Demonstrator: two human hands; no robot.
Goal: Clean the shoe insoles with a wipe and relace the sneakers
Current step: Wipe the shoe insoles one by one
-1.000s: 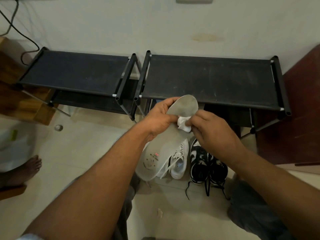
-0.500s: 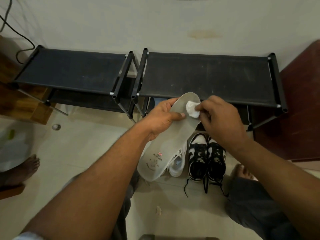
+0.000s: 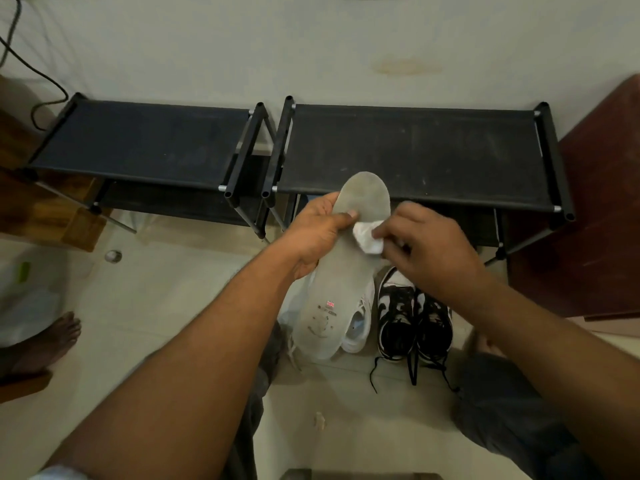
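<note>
At the left edge of the frame a bare foot stands on the floor, and above it the left shoe rack stands against the wall. In the centre, the left hand grips the grey insole by its left edge, with the thumb laid on the upper face. The insole is held in the air. Its long axis runs from the printed heel at lower centre up to the toe end at the middle of the frame, and it leans a little to the right.

Just to the right of the thumb, the white wipe lies on the forefoot part of the insole. The right hand pinches it with curled fingers and presses it on the surface. The next stroke probably goes along the long axis, down toward the heel, which looks not yet wiped; the right hand is the nearer one for this.

Below the hands, the white sneakers and, to their right, the black-and-white sneakers stand on the floor with loose laces. The right shoe rack stands behind them.
</note>
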